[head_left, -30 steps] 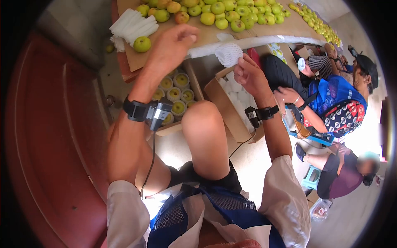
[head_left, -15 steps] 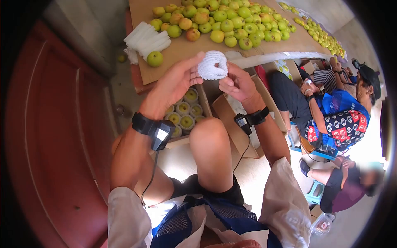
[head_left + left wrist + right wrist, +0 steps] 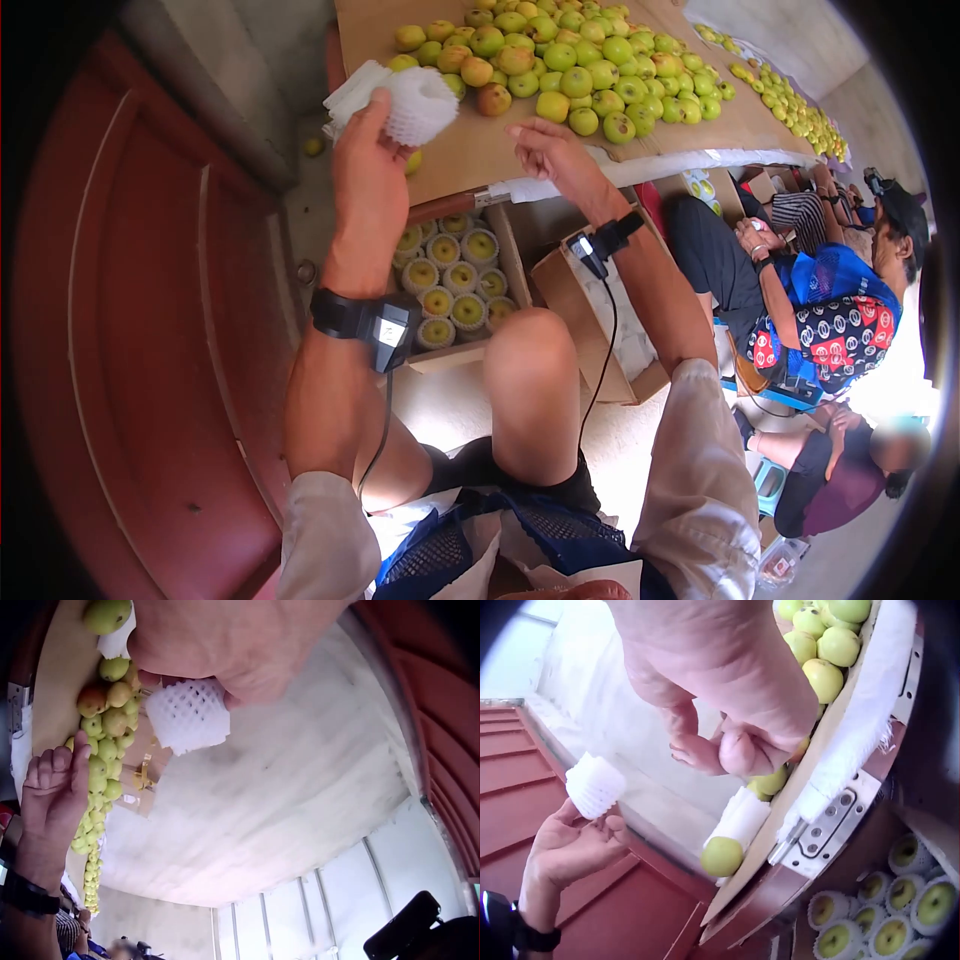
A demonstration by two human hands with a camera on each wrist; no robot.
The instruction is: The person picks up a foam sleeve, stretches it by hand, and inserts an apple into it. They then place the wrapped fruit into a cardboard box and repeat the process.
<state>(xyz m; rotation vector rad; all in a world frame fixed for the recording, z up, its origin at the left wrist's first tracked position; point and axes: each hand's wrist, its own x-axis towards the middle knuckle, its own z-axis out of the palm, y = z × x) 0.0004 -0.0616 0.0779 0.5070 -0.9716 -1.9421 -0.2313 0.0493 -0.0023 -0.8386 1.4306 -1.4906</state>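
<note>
A white foam net [image 3: 422, 106] is held up in my left hand [image 3: 370, 180], its thumb and fingers round the lower side. The left wrist view shows the net [image 3: 189, 716] beneath the left hand [image 3: 232, 645]; whether fruit is inside I cannot tell. My right hand [image 3: 560, 160] hangs in the air near the table's front edge, holding nothing. In the right wrist view, the right hand [image 3: 720, 682] has curled fingers. Behind the left hand lies a stack of flat white nets [image 3: 350, 92]. Yellow-green apples [image 3: 575, 82] cover much of the cardboard-topped table [image 3: 460, 165].
Under the table edge stands a box of netted apples [image 3: 460, 278], beside an open carton [image 3: 570, 300] with white contents. A red door [image 3: 170, 330] is at the left. To the right, a person in a patterned blue vest [image 3: 835, 340] sits near another seated person [image 3: 830, 480].
Both hands held the net together half a second ago. The left hand has carried it up and left towards the net stack; the right has let go and moved up, away from it.
</note>
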